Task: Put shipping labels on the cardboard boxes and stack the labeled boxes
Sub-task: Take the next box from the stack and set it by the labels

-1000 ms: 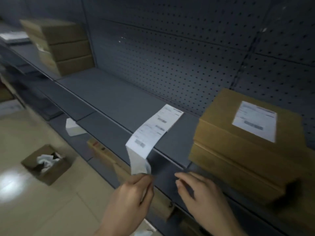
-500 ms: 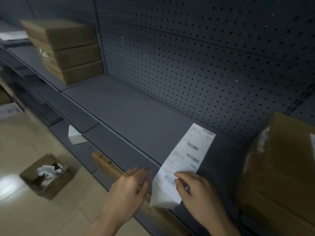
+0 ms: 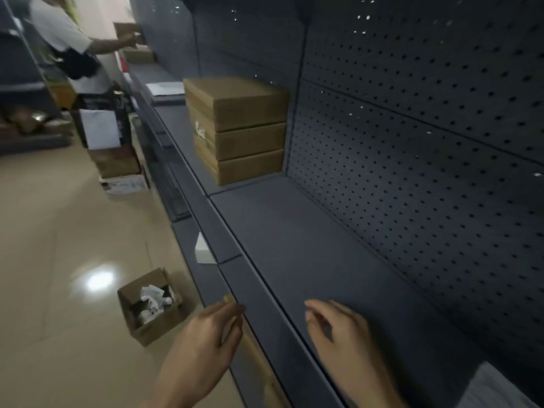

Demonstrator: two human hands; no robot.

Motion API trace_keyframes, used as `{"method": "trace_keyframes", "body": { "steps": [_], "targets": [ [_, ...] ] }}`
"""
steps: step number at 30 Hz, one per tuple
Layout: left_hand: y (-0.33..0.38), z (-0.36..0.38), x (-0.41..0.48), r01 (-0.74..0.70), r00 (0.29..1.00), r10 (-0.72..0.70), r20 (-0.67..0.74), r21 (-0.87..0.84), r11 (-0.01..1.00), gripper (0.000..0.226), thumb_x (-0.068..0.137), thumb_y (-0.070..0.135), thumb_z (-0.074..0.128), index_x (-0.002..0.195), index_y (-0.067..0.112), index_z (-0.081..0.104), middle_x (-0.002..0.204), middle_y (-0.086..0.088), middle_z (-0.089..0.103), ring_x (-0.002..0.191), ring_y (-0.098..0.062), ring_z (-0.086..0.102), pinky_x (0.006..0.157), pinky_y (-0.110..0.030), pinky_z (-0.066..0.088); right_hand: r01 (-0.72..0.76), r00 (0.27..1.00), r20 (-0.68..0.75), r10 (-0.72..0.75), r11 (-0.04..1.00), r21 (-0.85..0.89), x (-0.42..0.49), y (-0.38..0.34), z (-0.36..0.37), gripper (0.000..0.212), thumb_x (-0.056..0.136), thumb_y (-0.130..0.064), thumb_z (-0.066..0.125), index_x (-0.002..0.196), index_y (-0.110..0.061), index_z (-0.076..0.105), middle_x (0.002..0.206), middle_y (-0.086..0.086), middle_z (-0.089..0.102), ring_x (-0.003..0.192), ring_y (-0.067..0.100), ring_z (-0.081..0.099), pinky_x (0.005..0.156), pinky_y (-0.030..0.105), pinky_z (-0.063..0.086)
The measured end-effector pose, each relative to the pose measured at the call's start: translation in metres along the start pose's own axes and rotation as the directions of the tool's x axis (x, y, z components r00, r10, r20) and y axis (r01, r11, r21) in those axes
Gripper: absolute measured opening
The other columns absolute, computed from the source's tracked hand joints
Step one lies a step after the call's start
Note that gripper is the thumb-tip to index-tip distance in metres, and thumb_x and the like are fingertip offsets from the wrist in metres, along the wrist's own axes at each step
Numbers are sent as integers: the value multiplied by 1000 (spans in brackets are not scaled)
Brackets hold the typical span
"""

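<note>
A white sheet (image 3: 500, 390) in the bottom right corner is cut off by the edge, so we cannot tell what it is. The left hand (image 3: 206, 331) is blurred; we cannot tell if its fingertips pinch anything. The print on the stacked boxes (image 3: 235, 128) is too blurred to read.

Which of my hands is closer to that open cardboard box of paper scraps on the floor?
Left. The left hand hangs by the shelf front edge, just right of the open box; the right hand is over the shelf top, farther right.
</note>
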State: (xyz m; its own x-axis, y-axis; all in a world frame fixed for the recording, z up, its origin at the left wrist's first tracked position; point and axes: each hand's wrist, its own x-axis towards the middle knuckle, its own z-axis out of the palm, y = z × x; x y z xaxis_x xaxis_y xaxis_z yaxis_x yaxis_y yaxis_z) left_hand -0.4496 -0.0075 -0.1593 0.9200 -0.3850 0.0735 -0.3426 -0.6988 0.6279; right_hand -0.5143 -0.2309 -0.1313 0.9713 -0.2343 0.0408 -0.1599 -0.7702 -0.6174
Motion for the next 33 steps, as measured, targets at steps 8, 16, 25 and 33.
{"method": "trace_keyframes", "body": {
  "steps": [8,16,25,33],
  "targets": [
    [-95,-72,77,47,993,-51,-108,-41,998,23,95,26,55,112,33,69,104,26,63,99,0,61,84,-22,48,13,998,-67,-11,999,30,114,-68,54,28,99,-30,56,124,-25,67,106,-16,64,99,1,61,74,1,39],
    [-169,-153,181,-8,987,-12,-159,-126,992,24,97,28,53,117,31,67,109,23,64,98,-3,64,84,-27,53,-83,985,-141,100,989,121,214,-148,81,36,101,-35,51,136,-28,58,126,-13,61,109,2,55,84,15,43],
    [-186,-208,327,-140,968,117,-222,-94,986,29,100,30,50,124,23,65,117,9,66,100,-7,61,85,-27,50,-61,939,-318,133,972,226,331,-182,87,56,98,-52,44,149,-30,41,149,-6,48,136,13,44,107,35,42],
    [-185,-253,462,-154,947,129,-293,-66,986,49,100,49,41,136,19,56,136,-2,59,119,-21,57,101,-40,44,-101,903,-357,238,927,362,427,-208,64,79,93,-69,31,159,-33,6,165,-1,20,149,22,24,113,41,29]
  ]
}}
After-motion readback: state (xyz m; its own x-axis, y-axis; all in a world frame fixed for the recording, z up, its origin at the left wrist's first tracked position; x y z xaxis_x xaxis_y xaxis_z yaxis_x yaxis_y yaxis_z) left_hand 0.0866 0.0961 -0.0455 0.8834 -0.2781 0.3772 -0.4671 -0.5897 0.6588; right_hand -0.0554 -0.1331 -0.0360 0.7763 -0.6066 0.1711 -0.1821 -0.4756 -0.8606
